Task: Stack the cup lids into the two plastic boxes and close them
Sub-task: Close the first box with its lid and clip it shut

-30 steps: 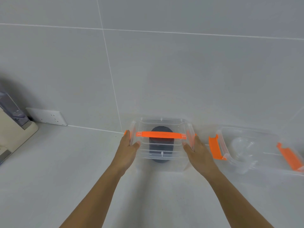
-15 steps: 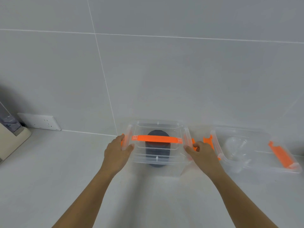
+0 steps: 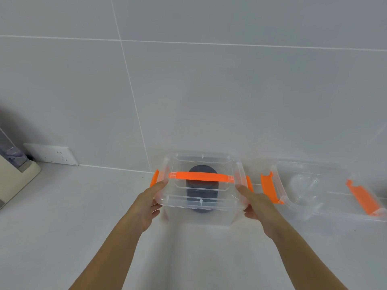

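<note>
A clear plastic box [image 3: 201,214] stands on the white counter near the wall, its clear cover on top with an orange handle [image 3: 202,176] across it. A dark stack of cup lids [image 3: 202,196] shows through the plastic. My left hand [image 3: 149,203] grips the box's left end by the orange latch [image 3: 154,178]. My right hand [image 3: 258,203] grips the right end near the other latch [image 3: 249,183]. A second clear box [image 3: 326,197] lies to the right, uncovered, with clear cup lids [image 3: 303,185] inside and orange latches [image 3: 269,187] swung out.
The tiled wall rises just behind both boxes. A white wall socket [image 3: 51,154] sits at the left. A beige appliance [image 3: 15,176] stands at the far left edge. The white counter [image 3: 69,222] extends toward me.
Both hands shifted from the orange side latches to the near corners of the covered box. The latches on that box now stick outward. The view drifted slightly.
</note>
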`<state>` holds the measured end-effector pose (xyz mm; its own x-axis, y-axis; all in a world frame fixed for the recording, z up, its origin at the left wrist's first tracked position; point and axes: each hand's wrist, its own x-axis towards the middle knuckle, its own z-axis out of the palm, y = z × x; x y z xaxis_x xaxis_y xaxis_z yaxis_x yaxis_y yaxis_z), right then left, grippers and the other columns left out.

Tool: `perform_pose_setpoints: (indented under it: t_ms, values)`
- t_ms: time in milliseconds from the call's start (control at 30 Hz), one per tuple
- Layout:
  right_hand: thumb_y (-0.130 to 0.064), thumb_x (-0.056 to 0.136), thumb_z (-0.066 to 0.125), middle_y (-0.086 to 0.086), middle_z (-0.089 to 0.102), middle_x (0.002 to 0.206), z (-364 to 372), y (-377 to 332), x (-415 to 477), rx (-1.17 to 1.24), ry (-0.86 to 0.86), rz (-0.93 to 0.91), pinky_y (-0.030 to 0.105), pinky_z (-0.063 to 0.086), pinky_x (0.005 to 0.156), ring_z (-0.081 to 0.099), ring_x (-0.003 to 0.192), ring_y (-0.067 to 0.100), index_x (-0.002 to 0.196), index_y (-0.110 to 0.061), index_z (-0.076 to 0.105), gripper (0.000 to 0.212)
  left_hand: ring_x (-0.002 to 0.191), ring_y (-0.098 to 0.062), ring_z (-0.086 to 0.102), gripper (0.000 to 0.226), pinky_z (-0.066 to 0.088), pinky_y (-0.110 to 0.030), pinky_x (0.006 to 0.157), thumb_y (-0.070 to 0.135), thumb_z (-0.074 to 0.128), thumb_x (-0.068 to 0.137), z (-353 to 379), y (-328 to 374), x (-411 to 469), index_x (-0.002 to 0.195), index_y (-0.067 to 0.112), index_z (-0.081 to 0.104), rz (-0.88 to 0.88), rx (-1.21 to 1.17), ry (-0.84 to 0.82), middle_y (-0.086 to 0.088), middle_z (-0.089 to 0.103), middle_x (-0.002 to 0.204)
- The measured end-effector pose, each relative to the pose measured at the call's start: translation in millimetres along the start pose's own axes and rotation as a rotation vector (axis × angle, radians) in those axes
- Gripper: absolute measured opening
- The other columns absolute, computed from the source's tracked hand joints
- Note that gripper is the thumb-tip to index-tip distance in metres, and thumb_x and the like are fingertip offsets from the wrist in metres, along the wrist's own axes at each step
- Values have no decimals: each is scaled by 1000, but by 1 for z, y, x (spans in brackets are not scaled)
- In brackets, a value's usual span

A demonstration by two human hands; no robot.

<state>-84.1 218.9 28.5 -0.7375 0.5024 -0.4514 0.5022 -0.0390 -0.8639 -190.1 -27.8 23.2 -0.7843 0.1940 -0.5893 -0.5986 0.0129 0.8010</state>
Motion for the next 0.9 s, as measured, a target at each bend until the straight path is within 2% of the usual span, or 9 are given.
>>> perform_pose_setpoints:
  t_ms: [67,133,200,300,367,433,533,767,900]
  values:
    - [-51,79,60,10,67,96,1,4,1,55,-39,20,40,51,88,63,90,26,101,-12,61,44,123,-27,49,65,33,-38,107,45,68,76,0,0,-1,131,17,48,9,-16,-33,-10,53,133]
    - [-49,80,61,8,66,98,3,5,2,83,-28,0,40,51,86,63,91,26,104,-14,57,42,120,-26,51,55,35,-37,103,41,69,78,1,1,-1,125,15,54,46,-20,-4,-10,58,129]
    - [-45,81,61,5,65,95,4,4,3,85,14,-39,35,52,77,63,87,23,101,-16,56,35,116,-26,54,53,39,-36,100,36,69,80,2,3,-1,125,11,55,85,-13,50,-12,60,126]
    - [-37,83,61,2,64,77,5,1,1,60,65,-131,28,48,60,61,71,19,82,-15,59,22,110,-29,57,49,44,-40,99,32,66,84,5,2,-1,125,7,54,159,54,145,-13,61,120]
    - [-32,83,60,7,51,65,7,0,0,20,114,-208,26,44,53,51,58,20,71,-9,51,28,103,-30,58,44,48,-39,90,30,64,86,9,1,-2,122,8,53,234,102,201,-13,61,114]
    - [-29,84,57,6,38,60,9,-1,0,-75,171,-279,28,38,49,40,53,19,67,-11,39,31,94,-28,60,35,47,-32,75,28,64,86,13,0,-4,115,11,52,333,150,244,-15,62,108]
    - [-29,88,53,3,34,62,11,-3,0,-202,212,-318,33,39,53,38,54,19,67,-16,31,33,84,-24,59,23,43,-24,61,27,60,89,15,-1,-4,103,13,50,428,246,266,-17,62,105]
    - [-28,91,48,3,38,65,10,-6,-3,-283,210,-332,35,41,58,42,56,19,68,-20,31,31,82,-22,59,19,43,-23,58,29,56,91,13,-3,0,99,14,49,466,313,249,-17,61,103]
    - [-27,93,44,2,42,64,10,-7,-5,-365,195,-368,29,36,50,42,54,17,74,-16,35,24,75,-20,55,13,43,-26,59,27,54,92,12,-2,2,85,18,47,513,352,258,-21,62,100]
